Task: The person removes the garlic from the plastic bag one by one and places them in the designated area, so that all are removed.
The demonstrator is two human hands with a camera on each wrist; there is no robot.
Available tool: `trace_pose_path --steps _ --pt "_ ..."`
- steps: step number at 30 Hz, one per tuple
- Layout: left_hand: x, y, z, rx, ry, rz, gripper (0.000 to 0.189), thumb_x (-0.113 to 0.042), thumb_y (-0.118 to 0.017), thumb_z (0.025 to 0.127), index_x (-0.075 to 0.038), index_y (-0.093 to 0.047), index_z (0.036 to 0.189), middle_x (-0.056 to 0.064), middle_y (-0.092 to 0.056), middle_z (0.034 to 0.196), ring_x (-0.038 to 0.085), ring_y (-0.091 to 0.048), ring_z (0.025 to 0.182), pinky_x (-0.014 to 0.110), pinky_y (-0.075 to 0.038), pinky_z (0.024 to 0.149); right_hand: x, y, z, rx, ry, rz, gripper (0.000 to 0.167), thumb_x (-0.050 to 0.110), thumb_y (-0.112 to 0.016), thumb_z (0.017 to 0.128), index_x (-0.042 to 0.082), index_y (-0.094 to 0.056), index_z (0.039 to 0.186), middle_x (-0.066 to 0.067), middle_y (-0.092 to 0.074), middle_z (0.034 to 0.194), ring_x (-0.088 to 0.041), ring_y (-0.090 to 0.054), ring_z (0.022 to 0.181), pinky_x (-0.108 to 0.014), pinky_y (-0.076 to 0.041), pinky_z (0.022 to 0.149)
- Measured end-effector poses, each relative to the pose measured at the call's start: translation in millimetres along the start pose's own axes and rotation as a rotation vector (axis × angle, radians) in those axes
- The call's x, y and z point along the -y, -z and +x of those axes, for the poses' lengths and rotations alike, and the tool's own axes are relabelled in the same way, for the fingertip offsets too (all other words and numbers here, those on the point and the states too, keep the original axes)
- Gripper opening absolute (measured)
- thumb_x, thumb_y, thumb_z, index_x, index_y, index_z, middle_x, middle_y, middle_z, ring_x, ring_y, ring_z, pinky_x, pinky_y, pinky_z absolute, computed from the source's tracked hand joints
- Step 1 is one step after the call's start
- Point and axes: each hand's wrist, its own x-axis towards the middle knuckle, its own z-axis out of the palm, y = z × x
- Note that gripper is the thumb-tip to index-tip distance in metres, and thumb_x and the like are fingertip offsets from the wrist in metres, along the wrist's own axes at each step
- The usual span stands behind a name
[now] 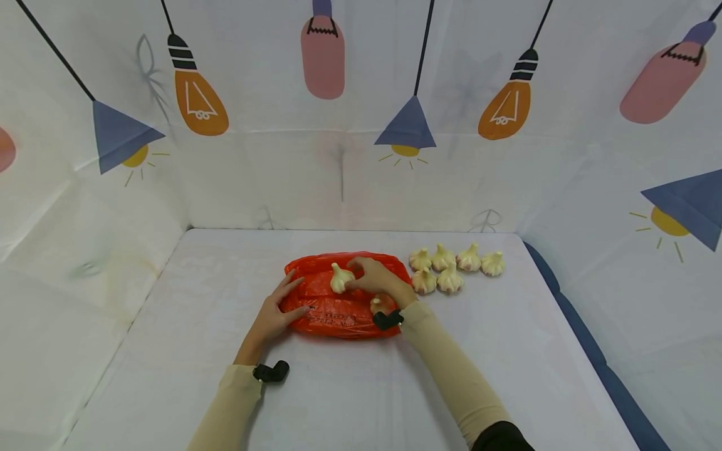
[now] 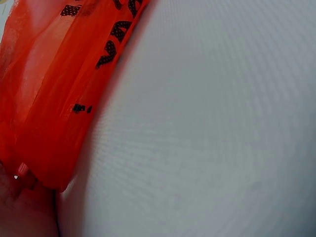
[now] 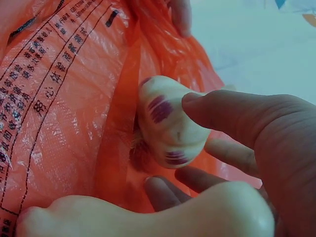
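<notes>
A red plastic bag [image 1: 333,322] with black print lies flat on the white table. My right hand [image 1: 376,277] pinches a garlic bulb [image 1: 340,279] over the bag; in the right wrist view the thumb lies on this purple-marked bulb [image 3: 170,121], with fingers on its other side. A second garlic bulb [image 1: 379,305] rests on the bag near the right wrist, partly hidden in the head view, and fills the bottom of the right wrist view. My left hand [image 1: 276,313] rests on the bag's left edge, thumb and fingers spread.
Several garlic bulbs [image 1: 449,279] stand in two rows on the table right of the bag. White table cloth [image 1: 186,326] surrounds the bag. Behind the table hangs a white sheet [image 1: 259,181] printed with lamps. Dark blue material [image 1: 581,338] runs along the right edge.
</notes>
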Motion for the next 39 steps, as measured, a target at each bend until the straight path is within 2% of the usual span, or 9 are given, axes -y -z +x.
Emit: trace_pose_path --steps 2,9,15,27,34,39 --pt "-0.3 -0.2 0.0 0.001 0.003 0.001 0.068 -0.010 -0.075 0.092 0.000 -0.047 0.152 0.017 -0.021 0.171 0.043 -0.009 0.159 0.066 -0.010 0.126 -1 -1 1.3 -0.003 -0.007 0.002 0.051 0.030 -0.075 0.096 0.008 -0.059 0.140 -0.012 -0.061 0.141 -0.028 -0.058 0.128 -0.047 -0.049 0.110" --pt "36.2 -1.1 11.6 -0.014 -0.025 0.058 0.070 -0.019 -0.078 0.092 -0.008 -0.047 0.154 0.011 -0.020 0.172 0.041 -0.012 0.159 0.067 -0.013 0.125 -5 -2 5.0 -0.007 -0.004 0.015 0.042 0.030 -0.073 0.097 0.010 -0.063 0.133 -0.009 -0.065 0.134 -0.026 -0.060 0.123 -0.046 -0.050 0.109" --pt "37.0 -1.0 11.8 -0.011 -0.025 0.072 0.072 -0.025 -0.078 0.091 -0.011 -0.047 0.155 0.007 -0.020 0.173 0.040 -0.012 0.160 0.066 -0.015 0.125 -4 -3 4.5 -0.008 -0.008 0.014 0.039 0.029 -0.074 0.096 0.011 -0.064 0.129 -0.008 -0.067 0.130 -0.023 -0.062 0.117 -0.044 -0.052 0.106" --pt "38.1 -0.2 12.1 -0.019 -0.034 0.076 0.069 -0.023 -0.079 0.091 -0.012 -0.050 0.153 0.007 -0.023 0.172 0.038 -0.012 0.160 0.067 -0.014 0.125 -4 -1 2.1 -0.022 0.022 0.018 0.036 0.028 -0.075 0.095 0.011 -0.066 0.126 -0.006 -0.068 0.126 -0.022 -0.062 0.115 -0.043 -0.052 0.104" --pt "38.3 -0.7 11.9 -0.023 -0.030 0.073 0.070 -0.023 -0.079 0.091 -0.012 -0.049 0.153 0.008 -0.022 0.172 0.039 -0.012 0.160 0.067 -0.014 0.125 -1 0 -2.6 -0.059 0.031 0.058 0.041 0.031 -0.075 0.094 0.011 -0.066 0.129 -0.007 -0.067 0.129 -0.028 -0.062 0.121 -0.046 -0.051 0.106" --pt "37.6 -0.1 11.4 -0.016 -0.026 0.088 0.071 -0.024 -0.078 0.091 -0.013 -0.048 0.155 0.006 -0.021 0.172 0.038 -0.012 0.160 0.067 -0.016 0.125 -2 0 -8.1 -0.084 0.058 0.095 0.040 0.028 -0.074 0.095 0.011 -0.066 0.130 -0.008 -0.066 0.131 -0.027 -0.061 0.123 -0.046 -0.052 0.106"
